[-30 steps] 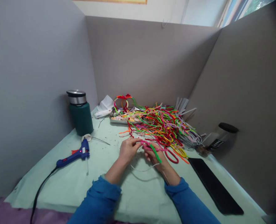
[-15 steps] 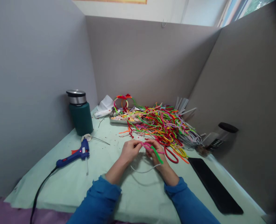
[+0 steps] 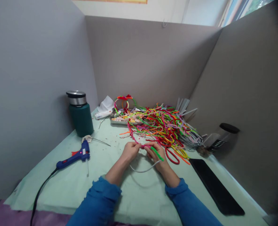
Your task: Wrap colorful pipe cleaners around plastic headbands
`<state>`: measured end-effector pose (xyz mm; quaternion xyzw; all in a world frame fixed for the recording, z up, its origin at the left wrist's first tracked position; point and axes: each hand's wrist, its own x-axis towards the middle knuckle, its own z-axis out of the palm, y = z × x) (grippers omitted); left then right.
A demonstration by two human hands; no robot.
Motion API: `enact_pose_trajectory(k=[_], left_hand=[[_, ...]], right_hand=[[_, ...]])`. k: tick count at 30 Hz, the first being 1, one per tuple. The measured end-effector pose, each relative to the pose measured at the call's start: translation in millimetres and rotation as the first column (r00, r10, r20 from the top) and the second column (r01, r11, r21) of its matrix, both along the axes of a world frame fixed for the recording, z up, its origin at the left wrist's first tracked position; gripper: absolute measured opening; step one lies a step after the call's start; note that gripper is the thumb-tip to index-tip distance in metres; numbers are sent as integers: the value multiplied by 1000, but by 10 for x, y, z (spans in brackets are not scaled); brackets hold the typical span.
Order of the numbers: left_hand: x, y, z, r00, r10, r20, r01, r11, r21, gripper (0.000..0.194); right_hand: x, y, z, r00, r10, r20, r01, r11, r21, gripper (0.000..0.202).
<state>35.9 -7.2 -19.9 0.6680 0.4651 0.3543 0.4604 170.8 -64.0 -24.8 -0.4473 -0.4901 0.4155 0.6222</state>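
My left hand (image 3: 131,151) is closed, pinching a pink pipe cleaner (image 3: 143,146) between thumb and fingers. Close beside it, my right hand (image 3: 156,153) is closed on a thin pale hoop (image 3: 142,171), whose bare curve hangs below both hands. A green fuzzy stretch (image 3: 157,153) covers part of the hoop at the right hand, with pink next to it. One pink length runs up and away from the fingertips towards the pile. The fingers hide how the pink strand meets the hoop.
A tangled heap of coloured pipe cleaners (image 3: 167,122) lies beyond my hands, beside a metal tray (image 3: 120,123) of small pieces. At left are a blue glue gun (image 3: 74,157) and a green bottle (image 3: 81,119). A black slab (image 3: 216,186) and a tilted clear jar (image 3: 220,138) are at right.
The pink strand that crossed my right fingers now stretches up and away between my hands. The hoop's bare curve has shifted slightly up and to the left.
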Motion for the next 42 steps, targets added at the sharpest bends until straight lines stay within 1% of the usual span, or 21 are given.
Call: enact_pose_trajectory(k=[4,7,13,16,18,20,22,27,33,35,38,40,42], left_hand=[[2,-24,40,999,-10,47,14,997,-79,38],[-2,-43,69,996,-26,82,33,995,-95,40],[-12,-52,89,986,-57,156,74,992,-105,40],[-23,-84,126,975,-97,200,133,975,-178,38],[-29,-111,152,965,-129,228,183,955,-234,41],[-31,-129,167,956,-146,256,214,941,-260,42],[-31,-134,168,950,-145,276,218,943,-253,43],[-46,-111,165,954,-114,279,175,963,-205,46],[-59,-91,178,981,-81,176,113,977,-181,48],[-60,-80,161,987,-70,145,93,982,-164,46],[-64,-63,122,992,-51,114,66,989,-134,45],[-65,-55,99,994,-40,106,52,993,-104,46],[-62,-49,85,993,-34,117,43,997,-68,44]], right_hand=[[11,-17,-2,1000,-15,19,15,1000,-5,25],[5,-34,14,999,-27,32,27,1000,-2,26],[-22,-63,51,997,-33,67,32,999,13,19],[-11,-76,66,996,-31,82,29,999,20,13],[0,-84,77,995,-24,96,22,1000,19,11],[5,-87,82,994,-17,110,15,1000,22,9],[3,-77,75,996,-8,93,7,1000,16,11],[9,9,8,998,53,-46,-55,997,-54,28],[73,36,8,986,159,-40,-163,980,-114,39],[89,19,24,979,201,-26,-203,970,-135,38],[96,5,40,970,244,-15,-243,957,-161,30],[92,8,47,969,248,-13,-246,953,-178,28],[86,15,53,974,226,-16,-225,956,-190,28]])
